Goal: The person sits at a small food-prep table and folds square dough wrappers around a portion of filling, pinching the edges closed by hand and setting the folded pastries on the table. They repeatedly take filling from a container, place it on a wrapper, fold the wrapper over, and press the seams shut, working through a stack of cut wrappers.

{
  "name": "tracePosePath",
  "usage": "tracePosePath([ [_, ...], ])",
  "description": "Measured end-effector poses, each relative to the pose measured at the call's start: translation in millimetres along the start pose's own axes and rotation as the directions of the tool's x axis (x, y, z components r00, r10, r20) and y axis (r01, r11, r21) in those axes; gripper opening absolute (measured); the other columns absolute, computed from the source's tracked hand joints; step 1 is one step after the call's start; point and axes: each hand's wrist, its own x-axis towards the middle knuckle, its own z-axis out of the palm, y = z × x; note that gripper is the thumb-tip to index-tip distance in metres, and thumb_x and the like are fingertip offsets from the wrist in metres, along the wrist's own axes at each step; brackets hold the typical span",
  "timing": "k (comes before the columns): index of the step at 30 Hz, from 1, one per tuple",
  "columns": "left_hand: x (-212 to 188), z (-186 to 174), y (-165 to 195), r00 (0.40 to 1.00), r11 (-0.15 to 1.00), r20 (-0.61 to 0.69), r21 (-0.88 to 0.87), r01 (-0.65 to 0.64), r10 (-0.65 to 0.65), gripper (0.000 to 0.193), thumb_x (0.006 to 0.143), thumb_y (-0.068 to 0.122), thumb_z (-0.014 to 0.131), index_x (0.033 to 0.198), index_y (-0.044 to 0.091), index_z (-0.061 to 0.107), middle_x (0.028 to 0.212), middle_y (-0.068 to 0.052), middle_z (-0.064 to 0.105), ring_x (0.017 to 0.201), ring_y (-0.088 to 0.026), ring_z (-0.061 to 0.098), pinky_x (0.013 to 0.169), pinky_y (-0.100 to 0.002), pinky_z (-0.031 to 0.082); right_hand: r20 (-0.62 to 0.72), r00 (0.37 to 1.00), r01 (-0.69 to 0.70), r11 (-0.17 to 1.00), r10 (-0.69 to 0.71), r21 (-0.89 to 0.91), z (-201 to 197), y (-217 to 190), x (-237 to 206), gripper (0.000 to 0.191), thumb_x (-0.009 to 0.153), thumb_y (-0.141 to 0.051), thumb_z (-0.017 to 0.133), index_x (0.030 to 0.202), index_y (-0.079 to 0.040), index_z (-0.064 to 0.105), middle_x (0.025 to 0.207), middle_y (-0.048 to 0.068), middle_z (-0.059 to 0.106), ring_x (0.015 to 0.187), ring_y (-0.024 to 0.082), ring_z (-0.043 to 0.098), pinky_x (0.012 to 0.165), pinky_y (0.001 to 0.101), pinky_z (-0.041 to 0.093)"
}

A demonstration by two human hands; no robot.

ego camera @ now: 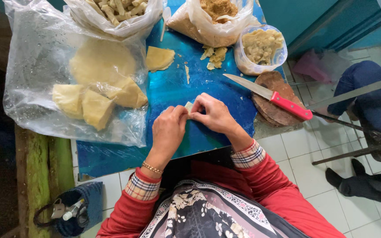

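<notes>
Pale dough piece (189, 107), soft and light I'd judge, sits pinched between my left hand (168, 130) and right hand (214, 115) over the blue table (172, 88); edges seem the place to grip.

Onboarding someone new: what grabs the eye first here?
Both hands, left hand and right hand, pinch a small dough piece over the blue table. A red-handled knife lies to the right on a round wooden board; a clear bag of dough sheets sits left.
</notes>
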Motion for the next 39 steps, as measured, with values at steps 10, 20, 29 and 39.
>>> tracePosePath([
  [10, 12.2, 2.9, -0.6, 0.993, 0.988, -0.01, -0.102, 0.112, -0.114, 0.009, 0.09, 0.013, 0.071, 0.091, 0.007, 0.065, 0.088, -0.011, 0.068, 0.082, -0.034, 0.068, 0.069, -0.047, 0.053, -0.259, 0.861, 0.302, 0.849, -0.438, -0.433, 18.8, -20.8, -28.2, 0.01, 0.089, -0.015, 0.076, 0.097, -0.011, 0.072, 0.092, 0.004, 0.07, 0.08, 0.027, 0.063, 0.07, 0.0395, 0.052],
  [20, -29.5, -1.6, 14.8, 0.988, 0.988, -0.037, -0.033, -0.149, 0.148, 0.003, 0.092, 0.008, 0.068, 0.09, 0.006, 0.066, 0.089, -0.013, 0.065, 0.085, -0.034, 0.063, 0.072, -0.046, 0.052, -0.19, 0.961, 0.171, 0.97, -0.202, -0.171, 10.9, -10.0, -42.7, 0.011, 0.085, -0.017, 0.078, 0.089, -0.01, 0.071, 0.087, 0.007, 0.065, 0.082, 0.027, 0.064, 0.071, 0.0373, 0.051],
  [29, 0.0, 3.7, 8.6, 0.985, 0.992, 0.13, -0.028, 0.121, -0.116, 0.011, 0.089, 0.017, 0.068, 0.09, 0.007, 0.063, 0.088, -0.013, 0.066, 0.083, -0.036, 0.066, 0.071, -0.049, 0.051, -0.25, 0.871, 0.276, 0.842, -0.423, -0.464, 18.1, -23.9, -55.1, 0.011, 0.09, -0.013, 0.074, 0.1, -0.011, 0.072, 0.096, 0.001, 0.07, 0.083, 0.024, 0.064, 0.069, 0.0388, 0.049],
  [39, -21.4, -6.9, 7.9, 0.983, 0.983, -0.011, -0.03, -0.181, 0.181, 0.009, 0.086, 0.015, 0.07, 0.093, 0.01, 0.067, 0.088, -0.01, 0.063, 0.085, -0.033, 0.064, 0.07, -0.045, 0.053, -0.178, 0.892, 0.301, 0.838, -0.416, -0.455, 7.1, -23.7, -41.2, 0.009, 0.09, -0.017, 0.073, 0.097, -0.011, 0.071, 0.093, 0.005, 0.065, 0.086, 0.028, 0.062, 0.074, 0.0398, 0.052],
])
